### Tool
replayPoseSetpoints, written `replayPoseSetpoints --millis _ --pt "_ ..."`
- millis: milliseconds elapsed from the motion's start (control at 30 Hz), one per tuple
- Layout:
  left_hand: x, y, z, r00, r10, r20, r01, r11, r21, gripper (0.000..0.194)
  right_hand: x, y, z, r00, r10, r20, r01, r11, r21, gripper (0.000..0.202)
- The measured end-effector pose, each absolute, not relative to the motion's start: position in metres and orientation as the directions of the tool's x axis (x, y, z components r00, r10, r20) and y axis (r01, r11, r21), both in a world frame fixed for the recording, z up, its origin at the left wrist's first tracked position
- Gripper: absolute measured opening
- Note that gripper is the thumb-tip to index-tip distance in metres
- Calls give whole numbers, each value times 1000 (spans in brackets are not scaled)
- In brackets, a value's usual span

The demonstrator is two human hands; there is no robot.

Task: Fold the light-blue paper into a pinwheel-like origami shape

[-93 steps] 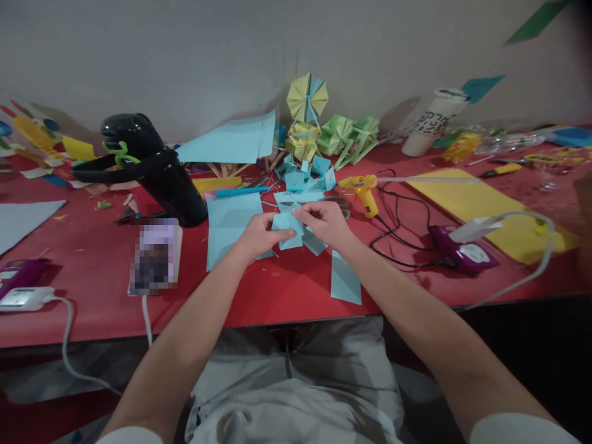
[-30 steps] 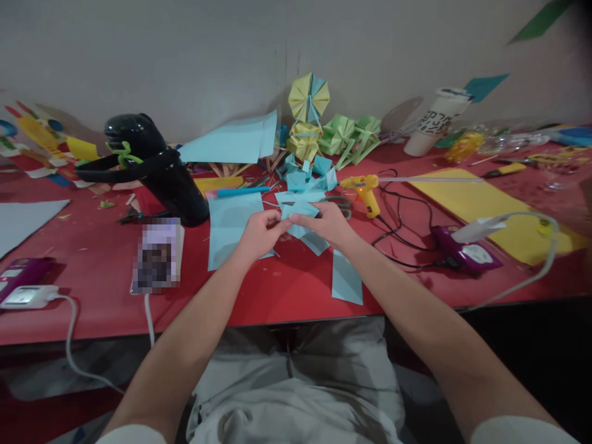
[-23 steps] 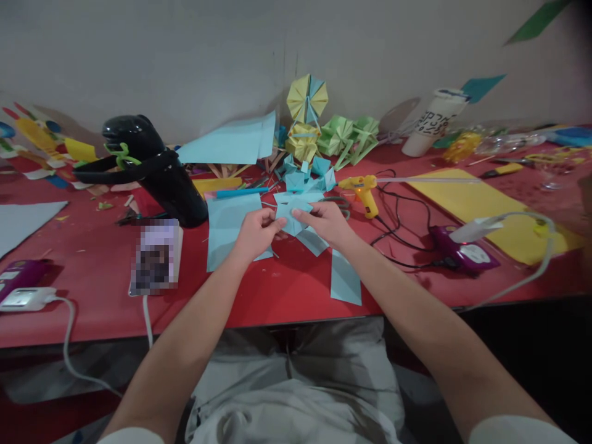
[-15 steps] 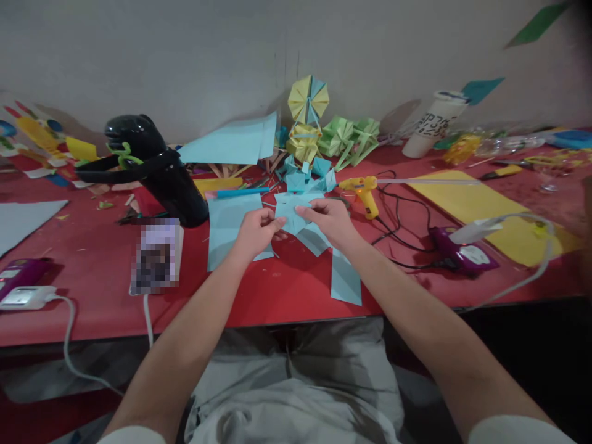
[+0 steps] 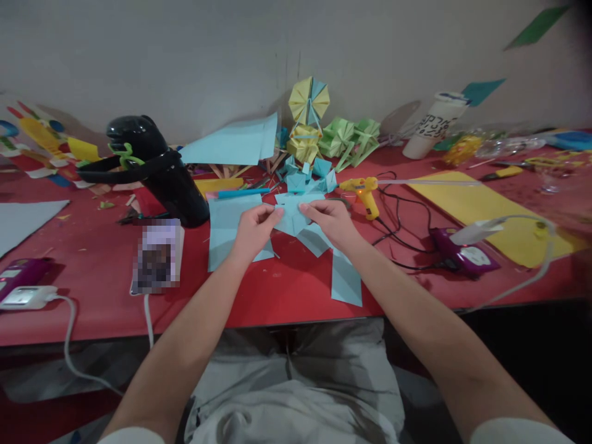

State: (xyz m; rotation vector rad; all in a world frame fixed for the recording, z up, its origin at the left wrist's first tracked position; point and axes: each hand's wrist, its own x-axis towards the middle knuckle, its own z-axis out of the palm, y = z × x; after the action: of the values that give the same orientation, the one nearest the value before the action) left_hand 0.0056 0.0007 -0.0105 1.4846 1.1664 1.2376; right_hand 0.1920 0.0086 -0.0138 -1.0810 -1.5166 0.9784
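Between my two hands is a small creased piece of light blue paper [image 5: 290,221]. My left hand [image 5: 257,229] pinches its left edge between thumb and forefinger. On the other side, my right hand [image 5: 329,219] grips the right edge the same way. Beneath and beside it lie more blue sheets: a larger one [image 5: 226,231] under my left hand, and a strip [image 5: 346,280] below my right wrist. Folded blue paper pieces [image 5: 300,177] sit just behind. A yellow hot glue gun [image 5: 364,192] rests right of my right hand.
A black bottle [image 5: 173,185] leans at the left, near a phone [image 5: 157,256] with a cable. Yellow and green folded paper models [image 5: 309,102] stand against the wall. To the right are yellow sheets [image 5: 490,216], a purple power socket [image 5: 467,253], black cords and a white cup [image 5: 435,126].
My left hand has shifted slightly up, its thumb now higher on the paper's left edge. The right thumb has moved a little to the right. Surrounding things stay put.
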Motion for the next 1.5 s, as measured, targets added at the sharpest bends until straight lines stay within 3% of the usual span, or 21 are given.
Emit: replayPoseSetpoints --millis 100,333,567,700,833,933,1133,1500 --pt "3 3 -13 13 966 259 228 -255 940 29 190 7 -13 -168 951 261 173 289 -942 49" --pt "5 2 -11 49 958 283 233 -286 929 20 190 6 -13 -223 946 234 208 281 -937 47" --pt "2 1 -6 20 968 251 362 -241 900 20 187 5 -13 -260 943 209 199 264 -944 42" --pt "2 1 -6 -2 969 249 345 -233 909 18 186 7 -17 -264 938 224 151 269 -951 38" --pt "4 2 -9 45 965 260 303 -261 917 7 188 11 -20 -193 945 264 136 292 -947 38" --pt "5 0 -11 100 957 272 301 -290 908 22 190 12 -22 -173 929 326 201 358 -912 37" --pt "5 -1 -12 117 956 268 349 -292 890 25 191 10 -21 -185 872 454 360 490 -794 28" --pt "3 3 -14 120 949 292 295 -315 902 19 190 10 -23 -237 839 489 380 544 -749 28"
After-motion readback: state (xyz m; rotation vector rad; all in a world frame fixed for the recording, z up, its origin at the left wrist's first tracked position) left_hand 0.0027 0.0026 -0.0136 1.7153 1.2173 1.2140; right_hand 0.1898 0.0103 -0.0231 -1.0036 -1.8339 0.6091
